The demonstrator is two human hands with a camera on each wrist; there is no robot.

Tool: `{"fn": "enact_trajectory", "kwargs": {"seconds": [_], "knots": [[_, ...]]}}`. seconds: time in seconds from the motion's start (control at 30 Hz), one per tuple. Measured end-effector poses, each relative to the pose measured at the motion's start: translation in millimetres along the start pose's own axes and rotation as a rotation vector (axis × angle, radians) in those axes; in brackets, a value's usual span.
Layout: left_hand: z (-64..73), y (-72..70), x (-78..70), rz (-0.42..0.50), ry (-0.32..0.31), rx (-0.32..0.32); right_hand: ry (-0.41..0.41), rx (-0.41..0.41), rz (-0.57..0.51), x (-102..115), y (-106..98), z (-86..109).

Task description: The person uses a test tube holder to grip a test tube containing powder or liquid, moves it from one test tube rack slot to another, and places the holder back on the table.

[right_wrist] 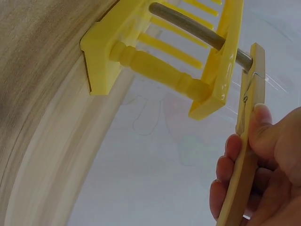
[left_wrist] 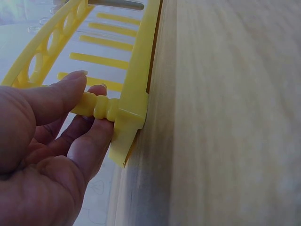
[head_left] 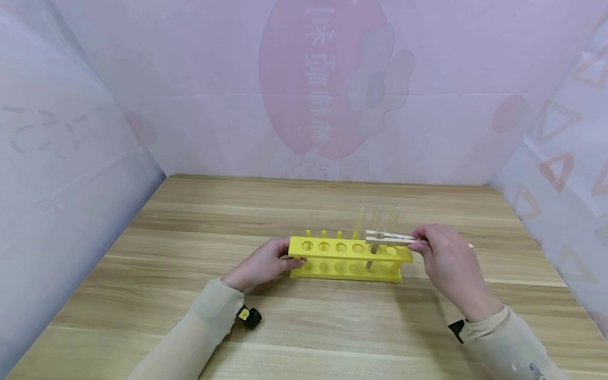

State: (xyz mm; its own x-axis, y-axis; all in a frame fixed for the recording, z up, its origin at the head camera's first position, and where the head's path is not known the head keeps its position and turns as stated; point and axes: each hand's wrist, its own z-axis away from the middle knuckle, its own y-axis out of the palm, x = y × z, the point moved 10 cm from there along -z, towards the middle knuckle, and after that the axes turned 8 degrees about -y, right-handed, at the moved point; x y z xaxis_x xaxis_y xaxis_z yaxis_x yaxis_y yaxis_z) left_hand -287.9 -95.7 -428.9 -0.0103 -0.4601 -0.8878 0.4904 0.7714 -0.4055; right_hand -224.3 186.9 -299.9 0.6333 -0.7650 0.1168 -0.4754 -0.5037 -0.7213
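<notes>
My left hand [head_left: 266,261] grips the left end post of a yellow test tube rack [head_left: 349,247], thumb and fingers around it in the left wrist view. The rack stands upright on the table. My right hand [head_left: 448,261] holds a wooden test tube holder [right_wrist: 239,183], thumb on one side and fingers curled on the other. The holder's jaws are around a glass test tube [head_left: 378,217], just above the rack's top plate. This tube, greyish in its lower part [right_wrist: 188,26], passes down through a hole near the rack's right end, its bottom close to the base.
Two more clear test tubes, one left [head_left: 359,219] and one right [head_left: 395,216], rise behind the rack's top plate. Bare yellow pegs [head_left: 324,234] show along its left back. Printed cloth walls [head_left: 214,132] bound the wooden table [head_left: 323,327] at the back and sides.
</notes>
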Motion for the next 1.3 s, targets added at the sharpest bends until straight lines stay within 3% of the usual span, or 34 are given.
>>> {"fn": "enact_trajectory", "kwargs": {"seconds": [0.47,1.3], "knots": [[0.1,-0.8,-0.1,-0.009,0.005,-0.006,0.022,0.03,0.0,-2.2,7.1,3.6],[-1.2,-0.7,1.6,-0.007,0.006,-0.005,0.024,-0.007,0.036,-1.3,1.1,2.2]]}}
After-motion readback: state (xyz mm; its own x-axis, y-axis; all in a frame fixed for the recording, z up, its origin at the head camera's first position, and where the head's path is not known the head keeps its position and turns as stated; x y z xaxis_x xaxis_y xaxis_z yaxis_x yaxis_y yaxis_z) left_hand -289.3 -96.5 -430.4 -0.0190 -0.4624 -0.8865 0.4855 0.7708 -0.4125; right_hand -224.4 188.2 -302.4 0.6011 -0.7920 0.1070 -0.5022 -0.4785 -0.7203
